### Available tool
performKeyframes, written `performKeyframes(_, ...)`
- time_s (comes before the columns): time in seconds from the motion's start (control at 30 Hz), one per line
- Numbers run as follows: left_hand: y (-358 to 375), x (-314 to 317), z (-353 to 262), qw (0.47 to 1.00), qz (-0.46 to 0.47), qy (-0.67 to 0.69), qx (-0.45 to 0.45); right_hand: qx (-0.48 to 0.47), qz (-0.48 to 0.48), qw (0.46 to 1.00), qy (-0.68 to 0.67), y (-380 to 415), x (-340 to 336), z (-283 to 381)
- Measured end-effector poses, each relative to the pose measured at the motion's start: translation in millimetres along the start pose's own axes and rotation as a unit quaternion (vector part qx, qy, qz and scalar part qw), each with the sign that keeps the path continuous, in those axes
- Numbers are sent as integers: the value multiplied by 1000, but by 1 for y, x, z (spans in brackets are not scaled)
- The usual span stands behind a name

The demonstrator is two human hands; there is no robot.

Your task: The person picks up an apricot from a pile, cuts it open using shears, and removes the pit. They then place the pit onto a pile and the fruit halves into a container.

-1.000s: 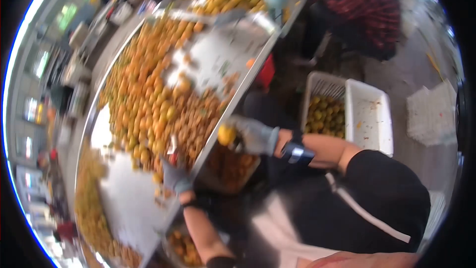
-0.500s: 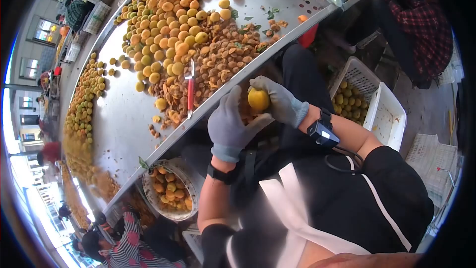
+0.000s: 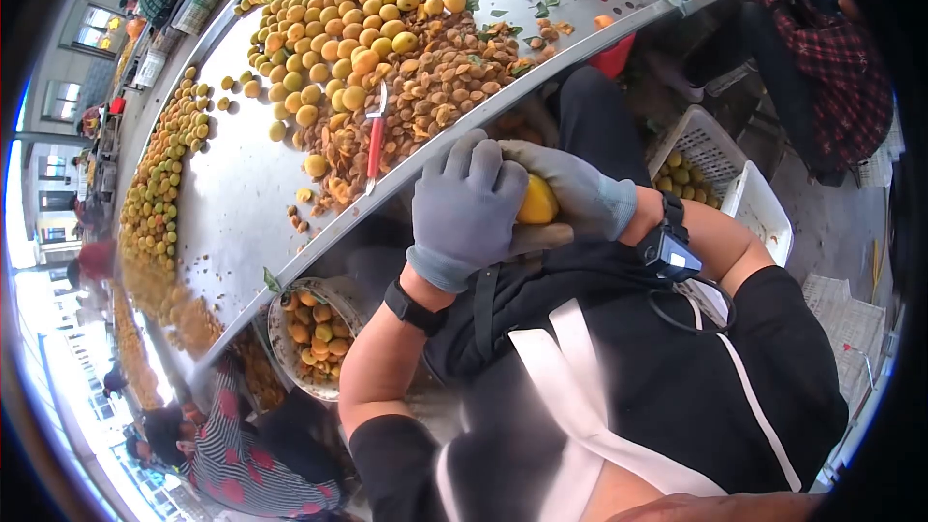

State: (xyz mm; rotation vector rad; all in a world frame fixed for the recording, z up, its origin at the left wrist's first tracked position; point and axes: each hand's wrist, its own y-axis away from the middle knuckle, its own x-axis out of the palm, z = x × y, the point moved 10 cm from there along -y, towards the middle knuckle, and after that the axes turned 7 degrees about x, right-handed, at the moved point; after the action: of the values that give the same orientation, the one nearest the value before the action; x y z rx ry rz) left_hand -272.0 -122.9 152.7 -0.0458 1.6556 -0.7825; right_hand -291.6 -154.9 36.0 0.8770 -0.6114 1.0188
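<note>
A yellow-orange fruit is between my two grey-gloved hands, just off the metal table's edge. My left hand lies over the fruit's left side with its fingers curled. My right hand wraps round the fruit from the right, thumb below it. A knife with a red handle lies on the metal table, beside a heap of brown pits. Many whole orange and green-yellow fruits are piled behind the pits.
Below the table edge at left stands a bucket of opened fruit. At right are a white crate with fruit and a white tub. Co-workers sit at lower left in stripes and at upper right in plaid.
My left hand has closed over the fruit, which it was beside before. The fruit and my right hand have shifted right, and the whole view has moved slightly.
</note>
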Motion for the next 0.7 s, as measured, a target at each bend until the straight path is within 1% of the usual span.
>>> performKeyframes(0.03,0,1,1,1000,-3,-24,6,2,2,1000,0,4,7,4)
performKeyframes(0.1,0,-2,2,999,-5,-49,11,2,-74,996,51,17,10,17)
performKeyframes(0.13,-1,-4,2,999,9,-53,7,3,-74,996,50,17,10,16)
performKeyframes(0.2,-4,-9,-2,998,24,-56,4,10,-7,1000,-10,17,17,10)
performKeyframes(0.23,-6,-12,-10,998,28,-61,21,12,-7,1000,-12,17,9,4)
performKeyframes(0.27,-7,-13,-16,997,31,-66,38,-148,-6,949,279,24,14,27)
performKeyframes(0.3,-5,-13,-15,997,33,-66,36,-291,-4,791,538,38,35,33)
performKeyframes(0.33,-5,-9,-14,995,49,-80,43,-291,-2,791,538,40,44,36)
performKeyframes(0.37,-4,-5,-13,992,65,-94,51,-160,-27,925,343,31,33,35)
performKeyframes(0.4,-4,-3,-11,992,66,-95,50,-17,-50,991,122,25,24,14)
performKeyframes(0.43,-5,-6,-8,991,36,-113,54,-17,-48,991,123,24,29,14)
performKeyframes(0.47,-6,-11,-9,990,6,-129,56,-56,-70,989,116,26,28,20)
performKeyframes(0.5,-7,-13,-10,990,7,-129,54,-94,-92,985,109,29,25,27)
performKeyframes(0.53,-10,-21,-9,994,-1,-102,41,-93,-92,986,108,28,22,28)
performKeyframes(0.57,-11,-25,-9,997,-9,-74,29,-287,-86,884,359,45,44,62)
performKeyframes(0.6,-10,-23,-8,997,-7,-71,28,-449,-70,683,572,70,77,67)
performKeyframes(0.63,-9,-25,-5,998,-28,-57,16,-448,-72,684,571,69,77,64)
performKeyframes(0.67,-6,-27,-1,998,-50,-45,4,-436,-96,710,545,63,71,65)
performKeyframes(0.7,-4,-25,-2,998,-49,-46,3,-422,-118,735,518,57,65,64)
